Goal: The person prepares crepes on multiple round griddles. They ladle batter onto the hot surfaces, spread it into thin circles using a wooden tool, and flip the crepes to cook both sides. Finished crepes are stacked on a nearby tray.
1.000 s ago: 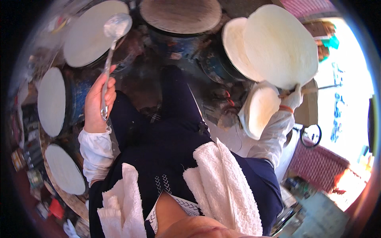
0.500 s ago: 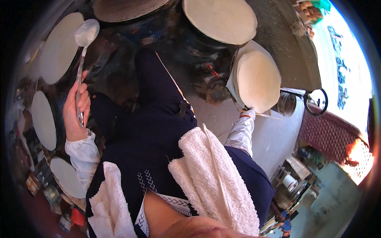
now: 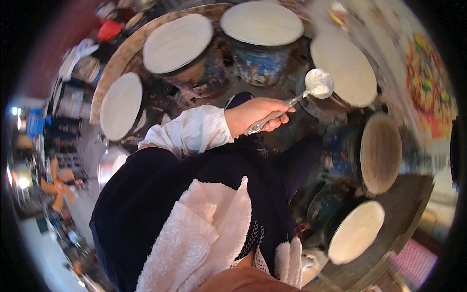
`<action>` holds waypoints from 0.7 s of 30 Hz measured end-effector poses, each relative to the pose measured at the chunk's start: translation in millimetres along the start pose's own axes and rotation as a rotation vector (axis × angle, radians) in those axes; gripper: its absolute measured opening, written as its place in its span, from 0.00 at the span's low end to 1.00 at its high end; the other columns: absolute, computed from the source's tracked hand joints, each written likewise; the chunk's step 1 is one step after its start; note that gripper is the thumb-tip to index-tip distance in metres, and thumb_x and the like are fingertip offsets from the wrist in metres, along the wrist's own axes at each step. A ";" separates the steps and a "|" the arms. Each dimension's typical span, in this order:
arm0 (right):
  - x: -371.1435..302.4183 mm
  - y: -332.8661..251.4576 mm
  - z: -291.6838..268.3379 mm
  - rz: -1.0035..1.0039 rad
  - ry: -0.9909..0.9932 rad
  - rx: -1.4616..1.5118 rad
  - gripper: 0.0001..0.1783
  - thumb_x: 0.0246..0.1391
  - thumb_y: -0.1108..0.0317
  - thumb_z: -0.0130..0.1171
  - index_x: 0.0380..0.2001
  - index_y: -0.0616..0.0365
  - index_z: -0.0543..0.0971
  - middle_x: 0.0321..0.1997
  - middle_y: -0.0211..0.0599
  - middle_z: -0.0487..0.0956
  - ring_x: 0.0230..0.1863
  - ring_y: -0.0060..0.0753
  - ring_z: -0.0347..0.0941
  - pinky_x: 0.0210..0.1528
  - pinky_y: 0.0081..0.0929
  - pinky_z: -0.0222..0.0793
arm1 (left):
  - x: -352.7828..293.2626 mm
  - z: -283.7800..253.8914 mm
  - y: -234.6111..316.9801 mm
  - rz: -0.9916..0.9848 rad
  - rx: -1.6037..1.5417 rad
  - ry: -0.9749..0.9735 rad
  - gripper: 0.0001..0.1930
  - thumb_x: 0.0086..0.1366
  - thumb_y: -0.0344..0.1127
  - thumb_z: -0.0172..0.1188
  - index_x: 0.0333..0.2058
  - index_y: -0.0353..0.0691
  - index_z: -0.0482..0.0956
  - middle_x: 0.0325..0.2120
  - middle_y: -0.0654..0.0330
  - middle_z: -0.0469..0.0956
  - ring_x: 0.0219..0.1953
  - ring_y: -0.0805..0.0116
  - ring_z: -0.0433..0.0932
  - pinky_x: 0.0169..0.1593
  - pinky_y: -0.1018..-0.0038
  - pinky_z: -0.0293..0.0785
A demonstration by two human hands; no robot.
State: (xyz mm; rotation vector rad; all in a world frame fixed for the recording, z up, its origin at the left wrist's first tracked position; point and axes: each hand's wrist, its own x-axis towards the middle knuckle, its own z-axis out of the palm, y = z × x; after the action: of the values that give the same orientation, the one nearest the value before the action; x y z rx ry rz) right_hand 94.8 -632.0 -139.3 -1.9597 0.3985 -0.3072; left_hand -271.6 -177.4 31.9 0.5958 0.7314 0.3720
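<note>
My left hand (image 3: 256,116) is wrapped round the handle of a metal ladle (image 3: 319,83), whose round bowl carries a whitish coating. The bowl hangs just in front of a round griddle topped by a pale, thin pancake (image 3: 343,69). Other pale pancakes lie on griddles around me: one to the left (image 3: 121,106), one farther back (image 3: 178,43), one at the back middle (image 3: 261,23) and one at the lower right (image 3: 356,232). A brown griddle (image 3: 381,154) on the right has no pancake on it. My right hand is not visible.
Stained drum stoves, one bluish (image 3: 258,65), stand under the griddles in an arc. A curved ledge (image 3: 109,73) runs behind the left ones. An orange-bladed fan (image 3: 57,185) and a metal bowl (image 3: 109,165) are on the left. White towels (image 3: 199,233) hang over my dark clothing.
My view has swung left, bringing the arc of griddles in front of me. My left hand still grips the ladle, now extended rightward across my front. My right forearm has left the view.
</note>
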 end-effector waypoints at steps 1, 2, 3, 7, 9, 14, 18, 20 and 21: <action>-9.8 -30.0 33.2 -0.072 -0.087 0.029 0.33 0.64 0.45 0.53 0.57 0.64 0.74 0.53 0.48 0.79 0.50 0.44 0.76 0.55 0.37 0.72 | -15.8 -14.9 1.1 0.047 -0.023 0.042 0.17 0.76 0.39 0.49 0.56 0.34 0.71 0.32 0.61 0.74 0.19 0.82 0.66 0.20 0.84 0.61; -16.9 -54.9 64.6 -0.134 -0.200 0.048 0.34 0.64 0.44 0.53 0.58 0.64 0.74 0.54 0.48 0.78 0.51 0.44 0.76 0.56 0.37 0.72 | -35.4 -21.9 -10.5 0.096 -0.037 0.112 0.17 0.75 0.39 0.49 0.55 0.34 0.71 0.32 0.61 0.74 0.19 0.82 0.66 0.20 0.84 0.61; -36.0 -80.8 97.5 -0.192 -0.309 0.081 0.35 0.64 0.44 0.53 0.59 0.64 0.73 0.55 0.49 0.78 0.52 0.44 0.76 0.58 0.37 0.72 | -51.3 -32.8 -13.6 0.147 -0.045 0.161 0.17 0.75 0.39 0.49 0.55 0.34 0.71 0.32 0.61 0.74 0.19 0.82 0.66 0.20 0.84 0.61; -148.4 -167.1 228.1 -0.797 -0.755 0.093 0.27 0.67 0.58 0.54 0.61 0.65 0.73 0.62 0.53 0.75 0.57 0.44 0.75 0.61 0.35 0.70 | -120.4 -84.0 -48.1 0.431 -0.155 0.397 0.18 0.75 0.40 0.51 0.55 0.35 0.71 0.31 0.62 0.76 0.18 0.83 0.66 0.18 0.85 0.61; -268.0 -227.2 239.8 -0.927 -1.093 0.279 0.27 0.64 0.62 0.57 0.61 0.67 0.72 0.65 0.56 0.72 0.60 0.48 0.73 0.65 0.37 0.66 | -162.4 -103.6 -87.1 0.607 -0.248 0.561 0.18 0.75 0.41 0.51 0.57 0.35 0.70 0.30 0.62 0.78 0.17 0.83 0.67 0.17 0.86 0.62; -440.2 -230.9 208.5 -0.643 -2.188 0.122 0.36 0.66 0.71 0.48 0.74 0.54 0.51 0.40 0.40 0.81 0.23 0.24 0.73 0.22 0.21 0.70 | -227.1 -139.3 -209.9 0.851 -0.583 1.022 0.18 0.75 0.39 0.50 0.59 0.38 0.68 0.36 0.61 0.79 0.22 0.80 0.74 0.22 0.85 0.72; -513.2 -214.4 163.5 -0.732 -2.654 -0.152 0.34 0.66 0.73 0.44 0.73 0.54 0.52 0.34 0.39 0.80 0.18 0.18 0.70 0.17 0.16 0.66 | -274.0 -160.3 -322.4 0.915 -0.787 1.426 0.13 0.74 0.39 0.51 0.51 0.41 0.72 0.27 0.66 0.75 0.21 0.79 0.71 0.22 0.81 0.68; -544.6 -199.5 151.6 -0.772 -2.811 -0.272 0.33 0.66 0.73 0.44 0.73 0.54 0.53 0.33 0.38 0.79 0.17 0.18 0.70 0.16 0.17 0.66 | -293.1 -193.3 -394.2 0.840 -0.798 1.757 0.09 0.73 0.42 0.51 0.41 0.44 0.74 0.22 0.68 0.72 0.20 0.79 0.69 0.20 0.79 0.63; -558.0 -196.1 143.7 -0.844 -2.836 -0.375 0.33 0.67 0.73 0.44 0.73 0.53 0.54 0.31 0.36 0.78 0.17 0.18 0.69 0.16 0.16 0.66 | -305.8 -209.3 -432.2 0.816 -0.734 1.817 0.10 0.73 0.42 0.51 0.36 0.44 0.73 0.21 0.68 0.71 0.19 0.79 0.68 0.19 0.78 0.62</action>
State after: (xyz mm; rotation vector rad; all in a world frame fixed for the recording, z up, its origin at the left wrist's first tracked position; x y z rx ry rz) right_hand -330.8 -209.0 -37.2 -0.9099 -2.1329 1.9338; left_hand -584.2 -589.9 -205.3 -0.3944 1.8941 1.9642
